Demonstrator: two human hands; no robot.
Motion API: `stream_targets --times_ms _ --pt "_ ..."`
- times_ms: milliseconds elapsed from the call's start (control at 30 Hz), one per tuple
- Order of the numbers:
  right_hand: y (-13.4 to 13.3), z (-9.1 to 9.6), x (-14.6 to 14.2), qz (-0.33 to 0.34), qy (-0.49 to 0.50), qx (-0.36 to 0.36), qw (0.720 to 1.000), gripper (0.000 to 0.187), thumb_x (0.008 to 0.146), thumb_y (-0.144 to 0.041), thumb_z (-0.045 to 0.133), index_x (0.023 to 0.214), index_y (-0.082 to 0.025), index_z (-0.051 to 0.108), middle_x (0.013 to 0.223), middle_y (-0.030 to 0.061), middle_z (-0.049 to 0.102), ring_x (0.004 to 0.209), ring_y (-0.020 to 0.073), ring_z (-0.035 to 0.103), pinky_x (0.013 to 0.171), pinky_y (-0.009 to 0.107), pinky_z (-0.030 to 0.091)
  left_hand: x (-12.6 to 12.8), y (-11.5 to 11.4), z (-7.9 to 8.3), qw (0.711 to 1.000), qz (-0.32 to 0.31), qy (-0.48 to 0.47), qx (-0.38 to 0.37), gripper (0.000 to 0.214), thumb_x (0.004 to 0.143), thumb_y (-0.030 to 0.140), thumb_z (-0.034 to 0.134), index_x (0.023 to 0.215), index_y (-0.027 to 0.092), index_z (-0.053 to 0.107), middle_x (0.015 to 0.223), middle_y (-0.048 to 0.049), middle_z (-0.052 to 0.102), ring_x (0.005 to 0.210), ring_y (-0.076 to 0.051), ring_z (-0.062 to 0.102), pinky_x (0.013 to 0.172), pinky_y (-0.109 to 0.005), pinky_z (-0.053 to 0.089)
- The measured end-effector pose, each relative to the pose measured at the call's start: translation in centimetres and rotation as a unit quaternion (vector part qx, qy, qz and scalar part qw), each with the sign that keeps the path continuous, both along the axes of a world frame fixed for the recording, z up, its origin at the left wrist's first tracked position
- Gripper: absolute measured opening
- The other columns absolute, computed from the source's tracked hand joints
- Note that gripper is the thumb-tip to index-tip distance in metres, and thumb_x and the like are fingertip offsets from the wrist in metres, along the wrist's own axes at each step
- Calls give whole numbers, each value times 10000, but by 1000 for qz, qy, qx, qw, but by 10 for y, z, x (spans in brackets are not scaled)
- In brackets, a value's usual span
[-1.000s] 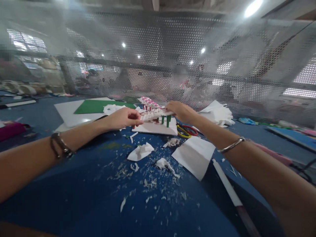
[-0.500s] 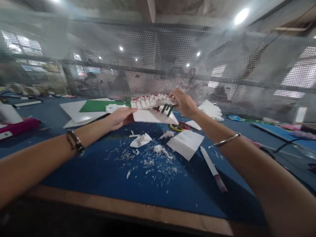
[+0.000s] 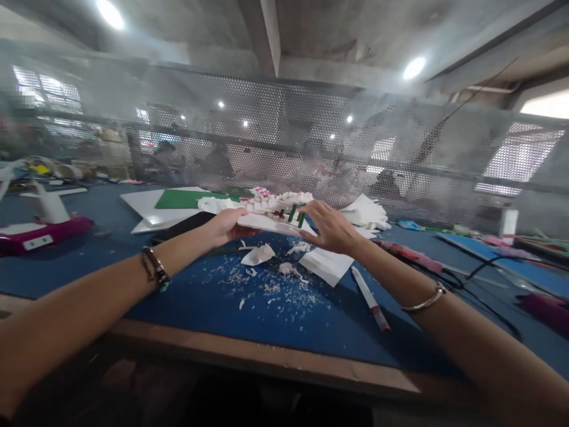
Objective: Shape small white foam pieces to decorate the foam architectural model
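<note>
A white model [image 3: 267, 222] is held up above the table; it looks like foam. It has a flat base, small green posts [image 3: 293, 213] and a ridged white top piece [image 3: 280, 201] with reddish spots. My left hand [image 3: 226, 226] grips the left end of the base, thumb on top and fingers beneath. At the right end, my right hand [image 3: 329, 226] closes round the edge, its fingers beside the green posts and its thumb lower down. Below the model lie white scraps [image 3: 260, 255] and a square white sheet [image 3: 326, 265].
White crumbs [image 3: 273, 289] are strewn over the blue tabletop [image 3: 200, 314]. A white stick-like tool with a reddish end [image 3: 370, 298] lies at right, near a pink tool [image 3: 411, 255] with a black cable. White and green sheets [image 3: 191, 200] lie back left; a perforated screen [image 3: 275, 142] stands behind.
My right hand has moved down from the model's top piece to the right end of its base. The model sits slightly lower in view, and the camera has tilted up.
</note>
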State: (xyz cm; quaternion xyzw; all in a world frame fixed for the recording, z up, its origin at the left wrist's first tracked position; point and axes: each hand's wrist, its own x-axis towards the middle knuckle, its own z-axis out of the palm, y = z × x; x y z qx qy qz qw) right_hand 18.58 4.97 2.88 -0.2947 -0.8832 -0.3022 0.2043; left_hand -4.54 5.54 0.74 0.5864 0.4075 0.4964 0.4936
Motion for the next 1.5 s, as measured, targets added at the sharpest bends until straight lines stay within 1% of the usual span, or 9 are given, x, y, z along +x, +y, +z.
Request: stream_targets --times_ms 67,167,267,467,633,900,1100,1300,1500 --pt "-7 -6 -6 -21 -58 -16 998 435 792 -431 402 1079 -106 448 1011 142 516 917 234 467 778 357 403 5 -4 -2 999 17 -21 -30 150 764 99 387 689 133 513 555 -58 599 528 -145 609 485 -222 527" --pt "-10 -14 -13 -94 -90 -11 991 417 782 -371 425 1088 -90 458 1008 146 513 916 243 458 758 347 396 15 -11 -3 993 40 -74 -80 173 785 75 357 724 109 515 577 -64 603 525 -125 597 502 -212 526" --pt "-10 -19 -14 -136 -72 -6 988 407 744 -266 459 1103 -74 455 1006 153 507 922 255 447 746 349 390 23 -16 -5 988 47 -107 -97 175 782 54 365 727 99 524 583 -61 597 497 -114 574 509 -226 525" --pt "-11 -24 -12 -163 -59 -13 985 463 706 -217 483 1157 -124 438 988 128 502 926 256 435 732 339 387 28 -20 -12 987 42 -123 -91 128 771 59 426 711 85 537 624 -61 605 502 -111 569 487 -219 509" --pt "-11 -24 -12 -169 -43 -14 984 478 717 -185 449 1191 -132 418 1027 132 484 943 258 421 756 345 378 29 -22 -14 989 55 -114 -73 82 775 69 454 734 91 521 578 -15 587 519 -103 566 494 -207 497" --pt "-10 -24 -9 -157 -29 -21 987 446 696 -186 471 1138 -128 452 963 107 499 911 237 416 770 329 374 32 -27 -12 990 38 -111 -75 139 782 45 436 700 106 531 524 5 594 505 -96 579 514 -177 465" --pt "-8 -22 -6 -147 -28 -15 989 440 678 -200 489 1110 -122 477 966 108 506 902 244 413 778 344 374 32 -24 -15 989 26 -125 -79 140 785 37 422 731 86 542 592 -39 628 593 -130 613 550 -199 485" --pt "-7 -25 -7 -135 -28 0 990 468 699 -173 470 1156 -77 442 1021 144 505 932 268 401 786 359 368 34 -21 -16 985 20 -152 -85 145 800 43 406 810 81 545 634 -49 629 554 -116 597 517 -200 490" --pt "-7 -24 -6 -96 -42 16 994 456 769 -184 415 1202 -44 382 1018 151 516 896 252 419 782 364 362 29 -17 -15 978 31 -183 -100 162 806 37 388 728 78 524 634 -55 604 494 -99 560 488 -214 497"
